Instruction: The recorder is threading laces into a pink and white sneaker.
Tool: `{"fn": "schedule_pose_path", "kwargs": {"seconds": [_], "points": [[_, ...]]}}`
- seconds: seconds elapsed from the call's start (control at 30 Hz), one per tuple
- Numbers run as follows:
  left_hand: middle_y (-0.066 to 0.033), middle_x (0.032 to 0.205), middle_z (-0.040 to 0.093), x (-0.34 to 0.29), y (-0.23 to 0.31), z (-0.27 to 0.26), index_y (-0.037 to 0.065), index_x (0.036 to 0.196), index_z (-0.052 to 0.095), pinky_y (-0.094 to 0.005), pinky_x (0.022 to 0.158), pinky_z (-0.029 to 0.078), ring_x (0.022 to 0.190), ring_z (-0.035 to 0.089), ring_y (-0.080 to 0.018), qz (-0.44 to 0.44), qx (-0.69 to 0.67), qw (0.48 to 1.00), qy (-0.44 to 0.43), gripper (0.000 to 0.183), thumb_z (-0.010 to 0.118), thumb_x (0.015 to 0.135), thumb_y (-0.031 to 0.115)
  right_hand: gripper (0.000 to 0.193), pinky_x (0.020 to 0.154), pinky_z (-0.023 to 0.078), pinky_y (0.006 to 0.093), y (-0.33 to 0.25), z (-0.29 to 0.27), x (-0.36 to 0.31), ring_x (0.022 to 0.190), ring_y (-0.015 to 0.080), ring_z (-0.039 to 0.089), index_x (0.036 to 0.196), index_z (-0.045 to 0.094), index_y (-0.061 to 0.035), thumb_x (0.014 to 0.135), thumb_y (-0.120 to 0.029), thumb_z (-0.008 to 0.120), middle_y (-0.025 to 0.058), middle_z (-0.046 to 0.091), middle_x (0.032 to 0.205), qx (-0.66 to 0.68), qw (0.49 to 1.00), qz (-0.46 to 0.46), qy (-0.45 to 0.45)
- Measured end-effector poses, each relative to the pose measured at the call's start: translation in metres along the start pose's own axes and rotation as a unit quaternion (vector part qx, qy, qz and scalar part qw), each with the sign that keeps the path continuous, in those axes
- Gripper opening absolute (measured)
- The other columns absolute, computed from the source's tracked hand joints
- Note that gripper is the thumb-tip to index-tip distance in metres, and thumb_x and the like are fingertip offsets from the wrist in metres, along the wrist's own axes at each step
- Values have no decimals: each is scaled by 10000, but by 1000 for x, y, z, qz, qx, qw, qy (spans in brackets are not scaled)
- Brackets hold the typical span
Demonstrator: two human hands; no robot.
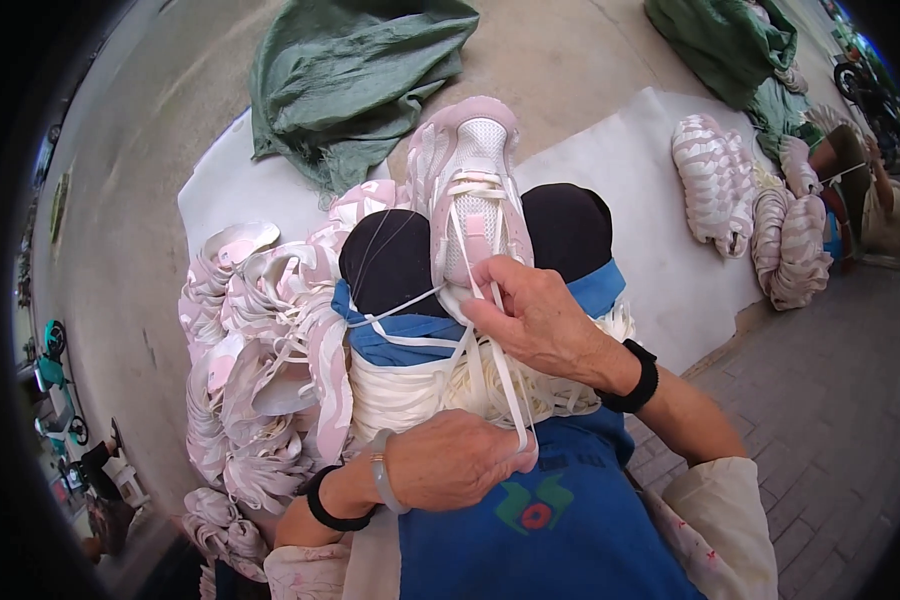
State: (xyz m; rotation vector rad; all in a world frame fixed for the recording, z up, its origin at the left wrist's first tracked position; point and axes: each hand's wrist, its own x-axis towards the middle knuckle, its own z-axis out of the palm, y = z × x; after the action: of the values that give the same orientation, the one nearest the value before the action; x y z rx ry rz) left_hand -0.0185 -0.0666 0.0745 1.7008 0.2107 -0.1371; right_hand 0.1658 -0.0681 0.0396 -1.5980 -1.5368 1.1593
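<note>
A pink and white shoe (470,185) lay on the person's knees, toe pointing far away. The right hand (532,318) pinched a white lace (505,375) at the near end of the shoe, and its fingertips hid the spot. The left hand (455,460) was closed around the lace's low end. A bundle of white laces (410,390) sat in the lap, partly hidden by both hands. To the left, a pile of pink shoe tops (260,350) ran out of sight.
</note>
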Motion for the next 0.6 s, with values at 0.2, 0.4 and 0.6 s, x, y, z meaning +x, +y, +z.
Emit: {"fn": "schedule_pose_path", "kwargs": {"seconds": [0.2, 0.4, 0.6], "points": [[-157, 754, 598, 3, -17, -33, 29, 996, 565, -392, 641, 471, 708, 609, -337, -82, -24, 975, 203, 202, 500, 981, 220, 187, 510, 457, 346, 12, -23, 1, 539, 188, 588, 848, 575, 24, 922, -144, 544, 106, 584, 614, 116, 988, 81, -67], [-121, 847, 600, 72, -64, -96, 41, 996, 600, -339, 618, 484, 697, 612, -263, -15, 296, 808, 510, 125, 617, 889, 103, 326, 538, 485, 456, 15, -16, 0, 581, 372, 623, 1164, 473, 23, 858, -65, 540, 212, 594, 623, -70, 996, -26, 41], [-130, 867, 585, 85, -65, -105, 49, 938, 567, -394, 613, 489, 719, 615, -329, -52, 398, 799, 449, 84, 607, 865, 60, 617, 548, 469, 446, 22, -24, 14, 593, 374, 618, 1391, 329, -6, 817, -32, 554, 201, 581, 624, -216, 976, 7, 22]]}}
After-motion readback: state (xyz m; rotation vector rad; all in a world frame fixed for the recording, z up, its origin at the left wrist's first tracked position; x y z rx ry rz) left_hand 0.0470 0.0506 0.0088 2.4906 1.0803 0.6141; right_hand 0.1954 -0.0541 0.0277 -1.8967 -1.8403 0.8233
